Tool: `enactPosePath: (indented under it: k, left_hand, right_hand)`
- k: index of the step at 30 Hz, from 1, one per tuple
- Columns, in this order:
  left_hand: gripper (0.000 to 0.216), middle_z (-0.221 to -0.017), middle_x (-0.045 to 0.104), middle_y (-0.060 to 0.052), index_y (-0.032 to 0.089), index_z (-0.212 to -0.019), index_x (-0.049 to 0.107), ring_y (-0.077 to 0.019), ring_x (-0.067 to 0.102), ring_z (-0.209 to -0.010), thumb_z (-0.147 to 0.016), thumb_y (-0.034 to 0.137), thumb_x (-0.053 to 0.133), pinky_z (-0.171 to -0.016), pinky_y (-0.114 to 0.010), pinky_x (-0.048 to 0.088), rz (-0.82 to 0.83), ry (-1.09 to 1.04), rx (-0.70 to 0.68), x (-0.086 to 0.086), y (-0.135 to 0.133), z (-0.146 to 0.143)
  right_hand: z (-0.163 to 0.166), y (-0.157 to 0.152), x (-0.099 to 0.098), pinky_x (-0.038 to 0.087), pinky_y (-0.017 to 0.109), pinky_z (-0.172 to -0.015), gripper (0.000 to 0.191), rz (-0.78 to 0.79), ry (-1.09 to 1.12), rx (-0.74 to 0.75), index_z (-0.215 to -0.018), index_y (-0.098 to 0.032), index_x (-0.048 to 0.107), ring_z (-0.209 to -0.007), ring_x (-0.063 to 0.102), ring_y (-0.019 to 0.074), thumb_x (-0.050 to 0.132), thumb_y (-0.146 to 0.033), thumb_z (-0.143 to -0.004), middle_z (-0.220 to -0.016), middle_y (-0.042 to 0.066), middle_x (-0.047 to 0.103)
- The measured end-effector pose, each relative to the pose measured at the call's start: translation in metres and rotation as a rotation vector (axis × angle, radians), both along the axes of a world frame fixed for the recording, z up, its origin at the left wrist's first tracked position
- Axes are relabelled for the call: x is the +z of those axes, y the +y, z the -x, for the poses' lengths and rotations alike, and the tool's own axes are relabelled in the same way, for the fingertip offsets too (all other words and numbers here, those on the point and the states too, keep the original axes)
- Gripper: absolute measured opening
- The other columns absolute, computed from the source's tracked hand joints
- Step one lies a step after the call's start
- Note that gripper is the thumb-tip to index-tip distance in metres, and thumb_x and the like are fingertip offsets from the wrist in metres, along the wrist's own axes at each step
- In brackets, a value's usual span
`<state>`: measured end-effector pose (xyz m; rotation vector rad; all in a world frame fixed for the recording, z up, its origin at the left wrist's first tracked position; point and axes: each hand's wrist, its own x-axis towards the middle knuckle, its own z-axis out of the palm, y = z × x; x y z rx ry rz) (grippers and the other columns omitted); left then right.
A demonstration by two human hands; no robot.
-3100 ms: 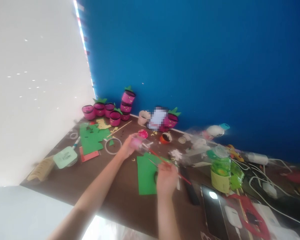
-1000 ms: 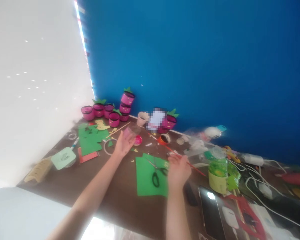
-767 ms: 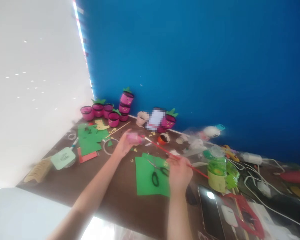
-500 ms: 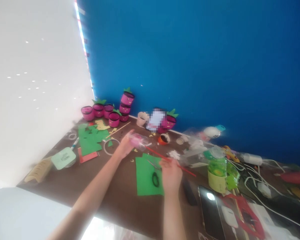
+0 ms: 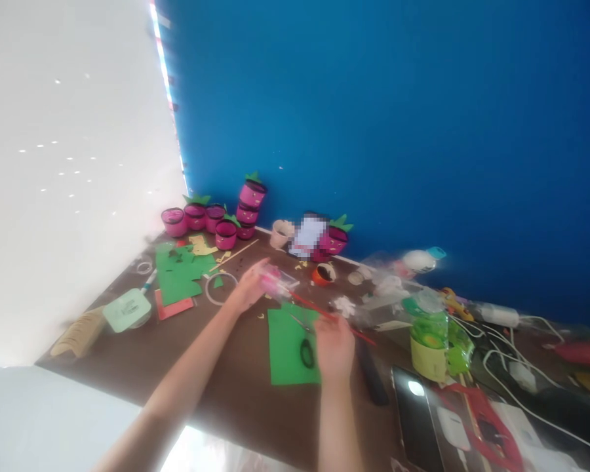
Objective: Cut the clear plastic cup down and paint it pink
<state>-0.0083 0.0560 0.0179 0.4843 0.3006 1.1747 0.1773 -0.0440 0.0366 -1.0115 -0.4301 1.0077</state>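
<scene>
My left hand (image 5: 250,288) is closed around a clear plastic cup (image 5: 274,282) that is partly pink and tipped toward the right. In my right hand (image 5: 334,346) is a thin red-handled paintbrush (image 5: 312,304), whose pale tip end meets the cup's mouth; whether it touches the inside is blurred. Beneath and left of my right hand lies a green sheet (image 5: 286,364) with black-handled scissors (image 5: 307,354) on it. Just behind the brush stands a small orange cup (image 5: 321,278) with something dark inside.
Several pink cups (image 5: 226,235) with black rims stand at the back, some stacked. Green scraps (image 5: 181,282), a tape ring (image 5: 209,292) and a mint-green lidded box (image 5: 128,311) lie left. To the right are a phone (image 5: 415,419), a green container (image 5: 429,347) and white cables (image 5: 496,360).
The paintbrush has shifted slightly left and its far end reaches less far right. Both hands keep their grips. The whole view has shifted slightly.
</scene>
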Motion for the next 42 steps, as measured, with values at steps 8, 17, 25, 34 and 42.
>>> enactPosePath:
  k: [8,17,25,34,42]
  left_hand:
    - [0.058,-0.104,0.063,-0.011,0.016,-0.115,0.053,-0.0262,0.059,-0.102,-0.062,0.027,0.074,-0.093,-0.043,0.041,0.050,-0.038,0.003,-0.001,-0.001,-0.001]
    - [0.058,-0.103,0.063,-0.011,0.018,-0.112,0.054,-0.0260,0.060,-0.098,-0.061,0.034,0.075,-0.093,-0.044,0.040,0.022,-0.036,0.014,0.002,0.000,0.000]
    - [0.060,-0.103,0.063,-0.011,0.018,-0.115,0.053,-0.0253,0.060,-0.098,-0.061,0.032,0.075,-0.092,-0.043,0.041,0.016,-0.031,0.007,0.001,0.000,-0.001]
    - [0.053,-0.104,0.063,-0.010,0.018,-0.112,0.056,-0.0231,0.058,-0.100,-0.064,0.031,0.073,-0.092,-0.038,0.042,-0.027,0.033,-0.007,-0.003,-0.001,-0.004]
    - [0.054,-0.106,0.062,-0.010,0.018,-0.113,0.055,-0.0238,0.058,-0.099,-0.065,0.033,0.072,-0.093,-0.041,0.040,-0.032,-0.046,-0.001,-0.003,-0.001,-0.004]
  right_hand:
    - [0.006,0.001,-0.003,0.047,0.029,-0.058,0.020,0.005,-0.012,0.007,-0.071,-0.018,0.056,-0.060,0.059,0.0130,0.061,-0.037,-0.069,-0.062,0.000,0.061]
    - [-0.004,-0.005,-0.010,0.045,0.027,-0.054,0.016,-0.015,0.015,-0.104,-0.070,-0.019,0.053,-0.057,0.056,0.0115,0.059,-0.034,-0.069,-0.062,-0.003,0.057]
    - [0.000,-0.004,-0.006,0.045,0.026,-0.055,0.016,-0.030,0.060,-0.078,-0.070,-0.019,0.053,-0.058,0.056,0.0109,0.061,-0.033,-0.069,-0.063,-0.002,0.058]
    - [0.008,0.000,-0.003,0.046,0.027,-0.057,0.022,-0.010,0.014,-0.027,-0.072,-0.018,0.054,-0.061,0.058,0.0118,0.062,-0.038,-0.070,-0.063,-0.002,0.059]
    - [0.009,-0.001,-0.006,0.046,0.025,-0.056,0.021,0.000,0.078,-0.111,-0.070,-0.017,0.054,-0.060,0.056,0.0104,0.064,-0.037,-0.070,-0.062,-0.002,0.057]
